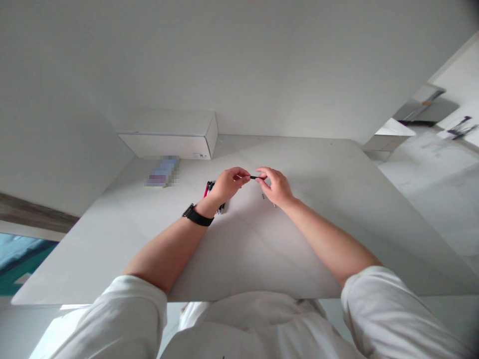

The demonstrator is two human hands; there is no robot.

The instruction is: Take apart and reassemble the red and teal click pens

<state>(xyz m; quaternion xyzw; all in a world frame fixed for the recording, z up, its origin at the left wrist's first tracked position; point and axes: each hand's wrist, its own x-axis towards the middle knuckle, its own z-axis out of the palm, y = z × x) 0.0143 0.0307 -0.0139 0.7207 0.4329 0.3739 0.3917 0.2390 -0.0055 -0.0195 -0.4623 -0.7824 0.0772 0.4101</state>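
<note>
A short, slim black piece lies between my two hands above the table; it may be a pen part, but its kind is too small to tell. My left hand pinches its left end between thumb and forefinger. At the other end, the closed fingertips of my right hand hold it. Partly hidden under my left hand and wrist is a group of pens, with black, red and pale barrels showing. A few tiny dark parts lie on the tabletop just below my right hand.
The white table reaches to the wall. Against that wall stands a long white box on the left. In front of it lies a blurred bluish packet. A black watch is on my left wrist.
</note>
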